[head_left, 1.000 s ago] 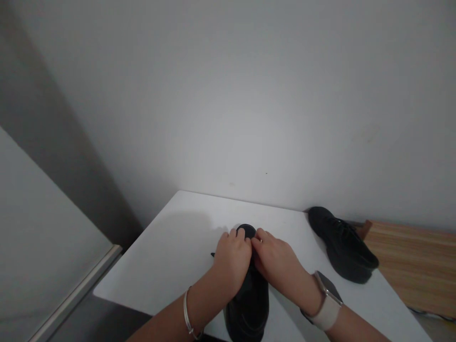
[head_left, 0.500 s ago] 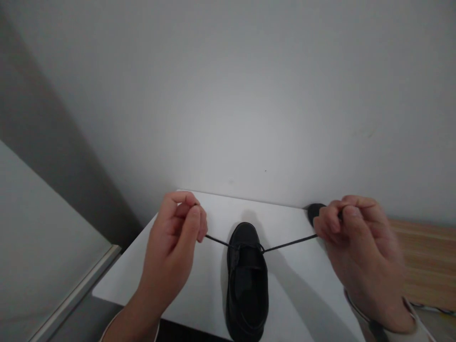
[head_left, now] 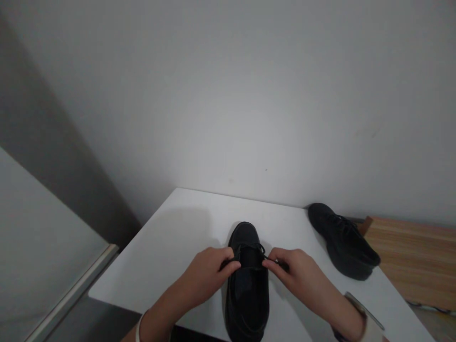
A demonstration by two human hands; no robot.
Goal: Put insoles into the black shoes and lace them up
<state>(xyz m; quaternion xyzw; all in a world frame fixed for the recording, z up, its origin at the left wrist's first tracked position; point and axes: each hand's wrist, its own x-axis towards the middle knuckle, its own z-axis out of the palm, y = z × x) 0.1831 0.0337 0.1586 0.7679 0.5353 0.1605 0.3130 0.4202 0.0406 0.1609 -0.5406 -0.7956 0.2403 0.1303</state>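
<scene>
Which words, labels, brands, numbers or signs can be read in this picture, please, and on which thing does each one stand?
None: no text can be read.
Near shoe: no lettering visible; its inside is too dark to tell.
Far shoe: no lettering visible.
Watch: seen nearly edge-on, so its screen cannot be read.
Wall: one dark speck, too small to identify.

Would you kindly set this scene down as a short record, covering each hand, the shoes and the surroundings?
left hand: grip pinched on black material, probably lace, at the near shoe's left side
right hand: grip pinched on a black lace at its right side
near shoe: black, upright, toe towards the wall
second shoe: black, laced, near the table's right edge; untouched
surface: white table
behind: pale wall
far right: wood-grain panel
</scene>
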